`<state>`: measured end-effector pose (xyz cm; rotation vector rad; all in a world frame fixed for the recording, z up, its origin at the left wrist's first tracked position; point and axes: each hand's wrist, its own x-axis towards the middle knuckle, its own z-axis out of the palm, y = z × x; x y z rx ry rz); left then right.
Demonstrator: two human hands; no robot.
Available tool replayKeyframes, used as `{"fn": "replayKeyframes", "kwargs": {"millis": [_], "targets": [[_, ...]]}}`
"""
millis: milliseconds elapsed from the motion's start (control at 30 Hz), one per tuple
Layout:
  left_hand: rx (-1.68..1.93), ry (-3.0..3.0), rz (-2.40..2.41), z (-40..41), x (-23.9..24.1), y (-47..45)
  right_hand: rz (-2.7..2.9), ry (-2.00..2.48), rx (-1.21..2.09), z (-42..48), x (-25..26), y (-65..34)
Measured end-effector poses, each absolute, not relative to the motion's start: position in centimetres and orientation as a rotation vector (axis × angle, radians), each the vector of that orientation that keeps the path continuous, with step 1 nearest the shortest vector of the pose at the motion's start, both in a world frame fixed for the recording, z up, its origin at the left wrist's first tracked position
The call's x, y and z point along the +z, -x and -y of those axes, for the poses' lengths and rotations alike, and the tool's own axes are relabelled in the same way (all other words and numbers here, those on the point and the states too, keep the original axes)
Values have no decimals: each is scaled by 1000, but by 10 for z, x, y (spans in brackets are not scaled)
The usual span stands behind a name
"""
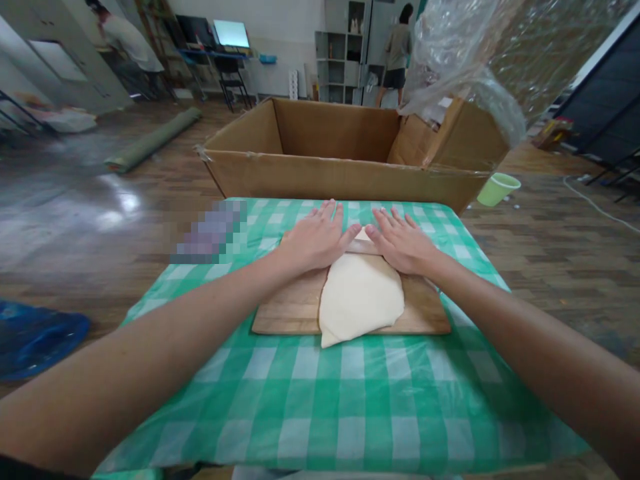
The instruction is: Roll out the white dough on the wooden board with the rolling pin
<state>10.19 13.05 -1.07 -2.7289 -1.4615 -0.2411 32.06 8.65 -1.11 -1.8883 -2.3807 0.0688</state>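
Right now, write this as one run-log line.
left hand: on rolling pin; right hand: on rolling pin; dough: flat, near tip past board

Head camera: worn on the person's head, pointed forward and down.
Hands (320, 239): seen from behind and above, around mid-frame.
Table (300, 407): viewed close, from over its near edge.
Box (325, 177): framed just beyond.
Wall (295, 37): caught far off, topmost.

A dark sleeve (23, 470) (just a sliver) shows by the tabletop's (280, 420) near-left corner; forearms (200, 333), left hand (320, 236) and right hand (404, 244) are bare.
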Motion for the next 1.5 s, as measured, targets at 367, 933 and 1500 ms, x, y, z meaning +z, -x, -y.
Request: {"fn": "replayKeyframes", "kwargs": {"millis": [367,933,1500], "targets": [[-272,2754,1448,-177,-18,-113,2348,1977,135,-131,-15,-332],[-335,2628,1446,-86,-11,-95,2302,1849,-250,-45,-8,-303],[-426,2715,1341,-55,-21,-77,2410,1785,-211,-10,-7,-299]]}}
